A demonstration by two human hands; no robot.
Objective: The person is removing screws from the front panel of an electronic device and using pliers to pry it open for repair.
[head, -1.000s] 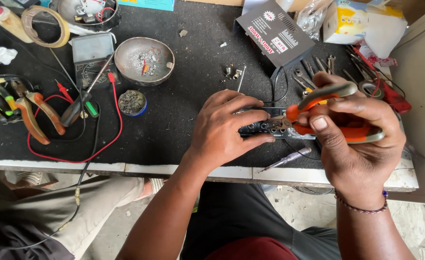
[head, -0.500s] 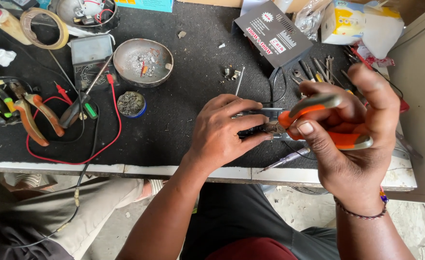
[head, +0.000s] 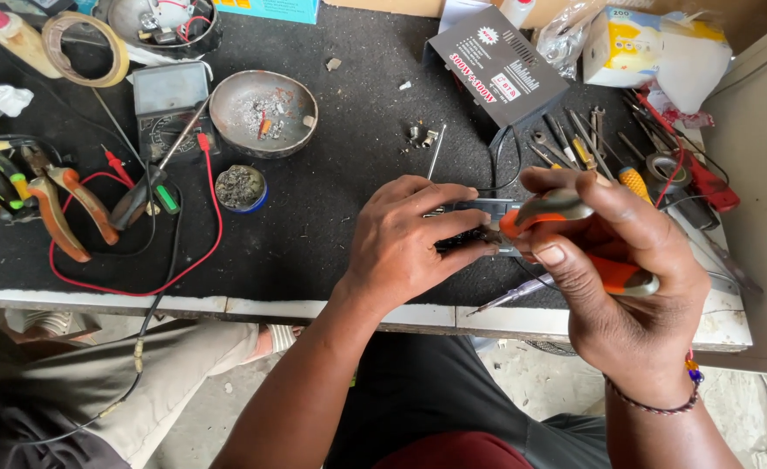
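My left hand (head: 405, 239) presses down on a small dark electronic part (head: 479, 227) lying on the black bench mat, fingers curled over it. My right hand (head: 622, 278) grips orange-and-grey handled pliers (head: 575, 227), whose jaws meet the part just right of my left fingers. The jaw tips are hidden between the two hands. A thin metal probe (head: 514, 295) lies under my right hand near the bench's front edge.
A black boxed device (head: 496, 65) sits behind the hands. A metal bowl (head: 262, 113), a small solder tin (head: 241, 187), orange pliers (head: 58, 204), a red lead (head: 201, 217) and a tape roll (head: 84, 48) lie left. Loose tools (head: 592, 148) crowd the right.
My right hand has closed its fingers back around the pliers' handles and shifted slightly left. My left hand stays on the part.
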